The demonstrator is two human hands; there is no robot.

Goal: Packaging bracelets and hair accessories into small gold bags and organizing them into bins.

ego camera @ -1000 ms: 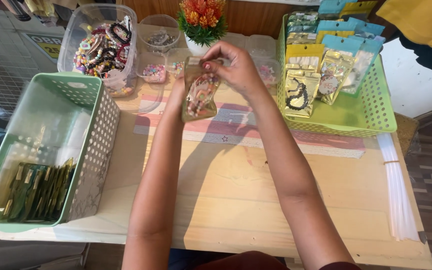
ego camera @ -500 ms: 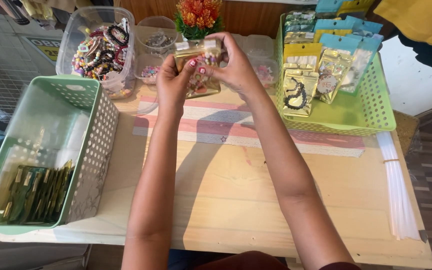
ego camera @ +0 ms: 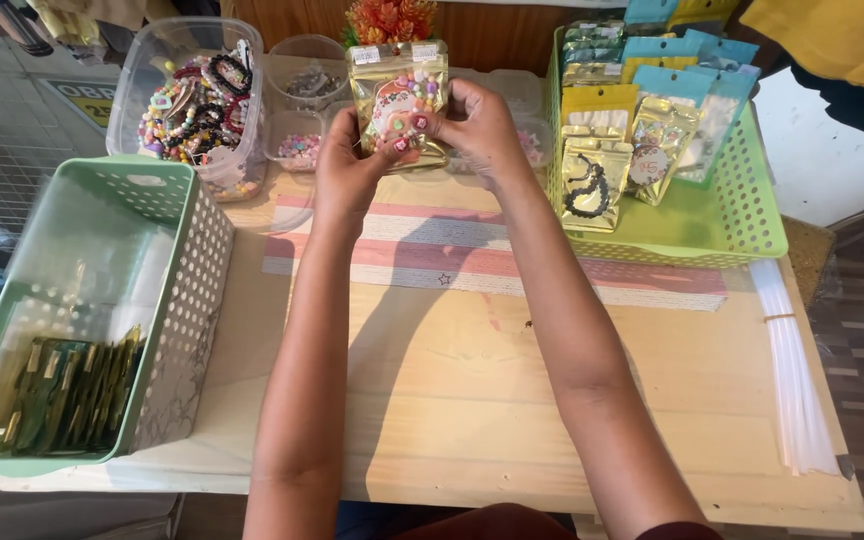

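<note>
While both hands pinch, glossy gold pouch (ego camera: 397, 100)

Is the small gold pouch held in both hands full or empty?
Filled: colourful beads show through the gold pouch, held upright between left hand and right hand.

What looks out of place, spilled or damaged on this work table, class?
Nothing stands out. Both hands, left hand and right hand, hold a gold pouch upright above the table. The filled packets lean in rows in the green tray, and the bracelets stay inside their clear tub.
</note>
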